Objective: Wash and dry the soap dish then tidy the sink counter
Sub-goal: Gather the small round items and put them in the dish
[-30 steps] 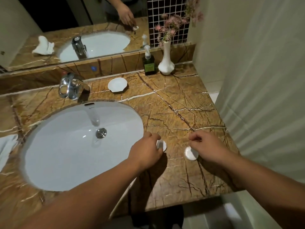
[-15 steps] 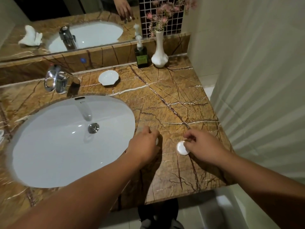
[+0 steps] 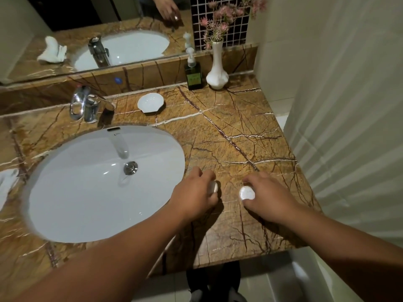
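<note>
A white shell-shaped soap dish (image 3: 150,103) sits empty on the brown marble counter (image 3: 229,131), behind the white sink basin (image 3: 87,192) and right of the chrome tap (image 3: 84,104). Near the counter's front edge my left hand (image 3: 194,196) is closed around a small round white soap (image 3: 213,187), mostly hidden by my fingers. Beside it my right hand (image 3: 268,196) pinches a second round white soap (image 3: 246,192) that rests on the counter.
A dark green pump bottle (image 3: 193,71) and a white vase (image 3: 217,66) of pink flowers stand at the back wall. A white cloth (image 3: 7,184) lies at the left edge. A pale curtain (image 3: 353,127) hangs on the right. The mirror (image 3: 98,29) runs along the back.
Both hands have stayed at the front of the counter on the two soaps. My left fingers shifted, showing a bit more of its soap. The view moved slightly.
</note>
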A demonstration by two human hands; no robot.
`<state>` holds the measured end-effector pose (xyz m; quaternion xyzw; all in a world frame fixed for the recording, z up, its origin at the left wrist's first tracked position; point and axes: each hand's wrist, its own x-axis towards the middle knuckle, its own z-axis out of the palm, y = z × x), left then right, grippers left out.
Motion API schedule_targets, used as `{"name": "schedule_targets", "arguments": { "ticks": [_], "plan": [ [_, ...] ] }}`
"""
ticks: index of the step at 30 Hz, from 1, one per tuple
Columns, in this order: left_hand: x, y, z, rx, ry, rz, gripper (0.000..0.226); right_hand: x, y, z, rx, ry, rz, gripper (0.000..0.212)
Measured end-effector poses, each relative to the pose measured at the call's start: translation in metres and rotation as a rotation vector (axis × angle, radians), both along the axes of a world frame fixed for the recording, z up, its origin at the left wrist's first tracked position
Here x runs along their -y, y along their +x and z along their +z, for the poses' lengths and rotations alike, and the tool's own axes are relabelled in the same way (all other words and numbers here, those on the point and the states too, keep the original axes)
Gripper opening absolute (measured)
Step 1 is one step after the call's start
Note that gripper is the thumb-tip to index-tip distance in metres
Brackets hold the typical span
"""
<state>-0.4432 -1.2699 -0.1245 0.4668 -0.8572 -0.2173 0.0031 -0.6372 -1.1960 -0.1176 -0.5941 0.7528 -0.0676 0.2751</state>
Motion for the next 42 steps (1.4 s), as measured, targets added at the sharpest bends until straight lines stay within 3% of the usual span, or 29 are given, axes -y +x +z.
{"name": "schedule_targets", "arguments": {
  "ticks": [15, 33, 42],
  "plan": [
    [-0.002, 0.002, 0.011, -0.051, -0.032, 0.045, 0.043, 0.005, 0.011, -0.011, -0.21, 0.033, 0.147, 0.046],
    [0.08, 0.061, 0.054, -0.09, -0.144, 0.211, 0.043, 0.123, 0.063, 0.057, 0.103, -0.172, 0.118, 0.041],
    [0.175, 0.111, 0.052, -0.08, -0.173, 0.159, 0.045, 0.188, 0.114, 0.064, 0.103, -0.185, 0.004, 0.04]
  ]
}}
